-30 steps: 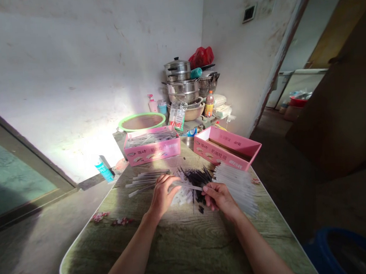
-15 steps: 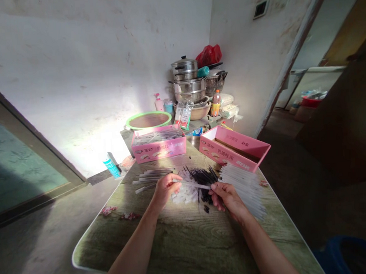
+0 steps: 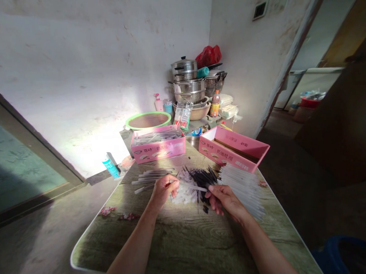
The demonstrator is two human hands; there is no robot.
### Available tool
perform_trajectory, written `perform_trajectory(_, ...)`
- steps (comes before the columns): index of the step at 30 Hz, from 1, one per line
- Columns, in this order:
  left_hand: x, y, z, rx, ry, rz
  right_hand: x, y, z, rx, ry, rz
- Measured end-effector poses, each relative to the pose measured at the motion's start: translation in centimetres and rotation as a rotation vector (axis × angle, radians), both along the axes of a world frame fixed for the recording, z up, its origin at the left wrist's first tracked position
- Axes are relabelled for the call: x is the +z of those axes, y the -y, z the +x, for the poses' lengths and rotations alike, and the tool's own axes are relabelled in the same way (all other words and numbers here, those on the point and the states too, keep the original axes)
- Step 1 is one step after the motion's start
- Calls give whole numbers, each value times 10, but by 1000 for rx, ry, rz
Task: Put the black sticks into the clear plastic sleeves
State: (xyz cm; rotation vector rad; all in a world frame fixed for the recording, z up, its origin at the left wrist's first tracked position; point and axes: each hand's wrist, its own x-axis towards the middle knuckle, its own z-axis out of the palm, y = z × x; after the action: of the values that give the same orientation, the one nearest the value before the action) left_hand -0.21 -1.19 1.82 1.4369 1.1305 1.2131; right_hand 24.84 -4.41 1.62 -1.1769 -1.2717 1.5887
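Note:
A slim translucent white tube (image 3: pixel 191 186) spans the gap between my hands above the table. My left hand (image 3: pixel 164 191) pinches its left end between thumb and fingers. At the tube's right end, the thumb and forefinger of my right hand (image 3: pixel 226 197) are closed, with the other fingers curled below. Beneath the tube lies a heap of short whitish pieces (image 3: pixel 183 195), beside a pile of thin black sticks (image 3: pixel 204 177). Many similar translucent tubes (image 3: pixel 243 189) lie in a row to the right. Several greyish tubes (image 3: pixel 151 176) are spread left of the heap.
Behind the piles stand a pink box (image 3: pixel 159 150) filled with tubes and a second pink box (image 3: pixel 234 150) with brown inside its base. Stacked steel pots (image 3: pixel 188 86), a green-rimmed round tray (image 3: pixel 149 126) and an orange-labelled bottle (image 3: pixel 215 104) stand farther back. The wooden-patterned table (image 3: pixel 178 246) has a pale edge.
Both hands have shifted slightly left with the tube. The tube's right end now shows just at the right fingertips. The piles and boxes look the same.

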Motion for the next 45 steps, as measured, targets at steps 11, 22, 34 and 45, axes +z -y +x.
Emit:
perform_trajectory(11,-4,-2,-1,-12,-12,4,-4,-2,0,-5,49,43)
perform_trajectory(22,-3,-2,-1,-11,-19,10,-5,-2,-1,-7,32,34)
perform_trajectory(34,-12,-9,-11,65,-46,23,-11,-11,10,-295,276,287)
perform_trajectory(45,-19,-12,-11,34,-48,32,-10,-6,1,-189,455,517)
